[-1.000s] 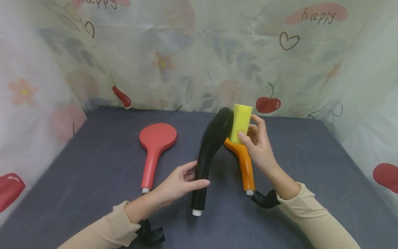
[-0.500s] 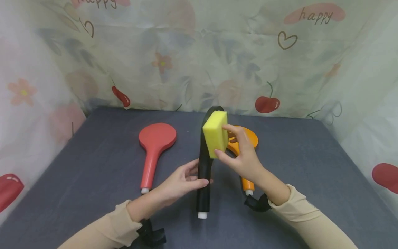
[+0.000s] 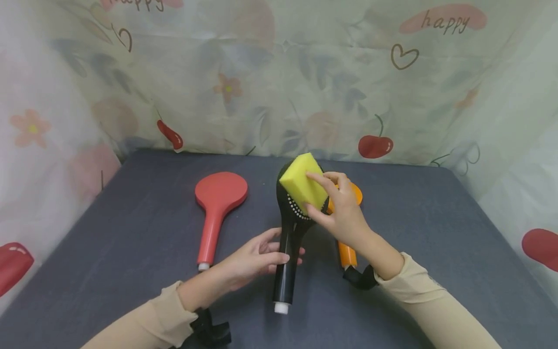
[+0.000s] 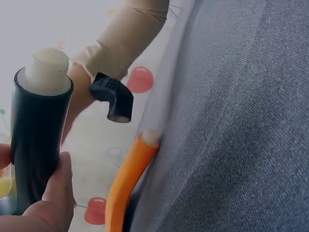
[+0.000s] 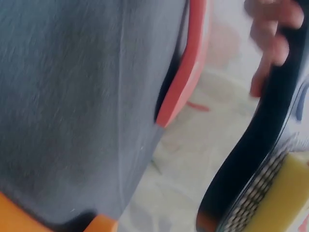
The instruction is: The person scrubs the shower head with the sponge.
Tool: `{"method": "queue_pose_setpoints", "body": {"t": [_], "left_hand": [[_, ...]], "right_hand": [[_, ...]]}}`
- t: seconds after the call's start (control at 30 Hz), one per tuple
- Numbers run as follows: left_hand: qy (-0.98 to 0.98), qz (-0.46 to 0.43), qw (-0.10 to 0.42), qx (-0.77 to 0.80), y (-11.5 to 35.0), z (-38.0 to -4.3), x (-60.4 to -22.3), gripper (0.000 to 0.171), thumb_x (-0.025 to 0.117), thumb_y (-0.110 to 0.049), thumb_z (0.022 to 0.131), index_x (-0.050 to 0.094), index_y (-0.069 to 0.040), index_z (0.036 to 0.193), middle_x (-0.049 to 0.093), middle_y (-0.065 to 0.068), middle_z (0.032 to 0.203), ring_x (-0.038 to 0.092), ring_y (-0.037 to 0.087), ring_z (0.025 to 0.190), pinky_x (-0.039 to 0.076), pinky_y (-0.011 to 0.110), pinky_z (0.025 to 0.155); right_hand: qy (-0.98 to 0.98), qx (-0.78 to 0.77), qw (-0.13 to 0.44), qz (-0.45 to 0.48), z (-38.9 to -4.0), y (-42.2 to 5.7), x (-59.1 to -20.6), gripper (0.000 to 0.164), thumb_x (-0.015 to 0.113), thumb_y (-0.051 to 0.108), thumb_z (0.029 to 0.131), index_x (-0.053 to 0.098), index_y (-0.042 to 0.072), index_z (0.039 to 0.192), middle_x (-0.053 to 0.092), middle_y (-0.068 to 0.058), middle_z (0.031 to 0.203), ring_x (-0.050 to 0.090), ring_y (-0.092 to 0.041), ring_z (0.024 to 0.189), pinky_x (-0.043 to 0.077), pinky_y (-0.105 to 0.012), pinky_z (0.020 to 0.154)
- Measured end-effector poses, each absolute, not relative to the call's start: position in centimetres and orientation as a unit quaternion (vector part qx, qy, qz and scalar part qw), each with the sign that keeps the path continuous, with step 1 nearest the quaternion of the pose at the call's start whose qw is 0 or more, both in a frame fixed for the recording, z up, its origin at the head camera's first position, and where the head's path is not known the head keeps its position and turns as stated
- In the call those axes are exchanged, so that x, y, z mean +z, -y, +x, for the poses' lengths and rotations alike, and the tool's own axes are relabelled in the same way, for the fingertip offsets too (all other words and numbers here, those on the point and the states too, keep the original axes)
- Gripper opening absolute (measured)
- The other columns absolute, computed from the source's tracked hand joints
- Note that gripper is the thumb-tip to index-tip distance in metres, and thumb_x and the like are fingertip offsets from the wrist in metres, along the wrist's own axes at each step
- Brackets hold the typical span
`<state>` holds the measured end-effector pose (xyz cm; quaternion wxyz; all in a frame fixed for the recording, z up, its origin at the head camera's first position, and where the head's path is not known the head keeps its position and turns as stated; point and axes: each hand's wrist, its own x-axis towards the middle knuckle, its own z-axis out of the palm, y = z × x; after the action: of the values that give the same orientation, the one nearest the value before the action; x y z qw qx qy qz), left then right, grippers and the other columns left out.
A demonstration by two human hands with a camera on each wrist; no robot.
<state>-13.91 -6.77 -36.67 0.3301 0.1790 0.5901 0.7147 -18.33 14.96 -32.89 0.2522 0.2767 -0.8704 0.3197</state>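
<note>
A black shower head (image 3: 285,286) is held up off the table by its handle in my left hand (image 3: 248,261), face toward the camera. Its white threaded end (image 4: 50,65) points out toward the left wrist camera. Thumb and fingers of my right hand (image 3: 346,211) pinch a yellow sponge (image 3: 302,177) over the face of the shower head. Rows of pale nozzles (image 5: 253,193) show beside the sponge in the right wrist view, where the two seem to touch. Most of the face is hidden behind the sponge.
A red shower head (image 3: 221,190) lies face down on the dark cloth-covered table (image 3: 144,232) to the left. An orange shower head (image 3: 347,254) lies to the right, partly behind my right hand. A printed curtain (image 3: 270,97) closes off the back and sides.
The black shower head has turned from side-on to show its nozzle face. My right hand has brought the sponge left from the head's right side, across the face, and tilted it.
</note>
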Motion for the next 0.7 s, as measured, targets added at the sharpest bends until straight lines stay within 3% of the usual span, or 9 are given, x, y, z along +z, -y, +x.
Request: {"method": "queue_pose_setpoints", "body": {"t": [0.23,0.43,0.57,0.7], "left_hand": [[-0.598,0.170,0.325,0.713,6.9,-13.8,-36.7,0.068,0.056,-0.011,0.088,0.021,-0.003,0.145,0.043,0.026,0.140,0.058,0.019,0.112,0.050,0.032,0.092],[-0.628,0.150,0.312,0.698,6.9,-13.8,-36.5,0.069,0.056,-0.014,0.085,0.024,-0.004,0.145,0.039,0.018,0.138,0.053,0.017,0.108,0.051,0.032,0.092],[-0.637,0.139,0.314,0.690,7.0,-13.8,-36.4,0.069,0.056,-0.015,0.085,0.024,-0.004,0.146,0.036,0.018,0.143,0.054,0.018,0.109,0.049,0.034,0.096],[-0.643,0.144,0.315,0.683,7.1,-13.8,-36.4,0.068,0.055,-0.015,0.085,0.025,-0.003,0.145,0.035,0.019,0.145,0.053,0.018,0.112,0.046,0.038,0.100]], "right_hand": [[0.888,0.341,0.232,0.202,-19.2,-15.5,-32.9,0.056,0.071,0.017,0.081,0.049,0.016,0.132,0.043,-0.019,0.115,0.042,-0.032,0.105,0.035,-0.044,0.082],[0.866,0.327,0.254,0.280,-18.5,-14.9,-33.1,0.055,0.073,0.016,0.077,0.053,0.015,0.127,0.047,-0.018,0.113,0.044,-0.029,0.104,0.040,-0.040,0.078],[0.855,0.290,0.270,0.334,-18.1,-14.6,-33.1,0.055,0.074,0.016,0.073,0.055,0.018,0.124,0.050,-0.017,0.112,0.046,-0.029,0.104,0.038,-0.043,0.081],[0.860,0.271,0.277,0.331,-18.4,-14.7,-32.9,0.054,0.074,0.018,0.074,0.055,0.018,0.124,0.050,-0.017,0.112,0.046,-0.030,0.102,0.039,-0.043,0.079]]}}
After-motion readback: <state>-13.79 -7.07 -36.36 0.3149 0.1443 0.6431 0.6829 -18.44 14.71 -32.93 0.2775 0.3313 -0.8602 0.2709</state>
